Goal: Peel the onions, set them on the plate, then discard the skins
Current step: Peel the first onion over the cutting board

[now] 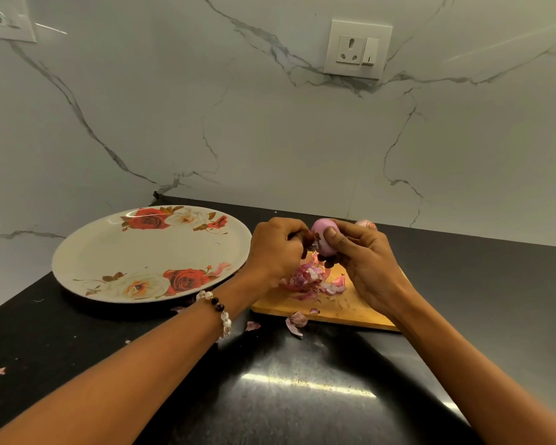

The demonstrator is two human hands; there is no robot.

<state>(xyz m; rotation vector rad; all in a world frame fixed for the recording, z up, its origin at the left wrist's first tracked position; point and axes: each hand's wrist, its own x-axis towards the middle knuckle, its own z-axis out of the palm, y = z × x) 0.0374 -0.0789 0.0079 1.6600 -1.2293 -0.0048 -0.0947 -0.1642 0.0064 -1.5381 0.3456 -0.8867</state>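
Midway through peeling. Right of centre, smooth pink-purple onion (322, 240) gripped in right hand (363, 268), left hand (278, 252) pinching dark skin at its end. Second unpeeled onion (366, 225) behind. Floral round plate (87, 252) left of centre, holding no onions. Pink skins (312, 281) heaped on wooden board (350, 308), undiscarded.

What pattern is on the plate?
Red and white roses with brown leaves round the plate rim, on cream; seen from the head view.

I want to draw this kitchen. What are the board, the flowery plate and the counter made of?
The board looks like pale wood, matte and plain tan. The plate seems glossy ceramic or melamine, with printed roses and a shine. The counter looks like polished black stone, mirroring a light.
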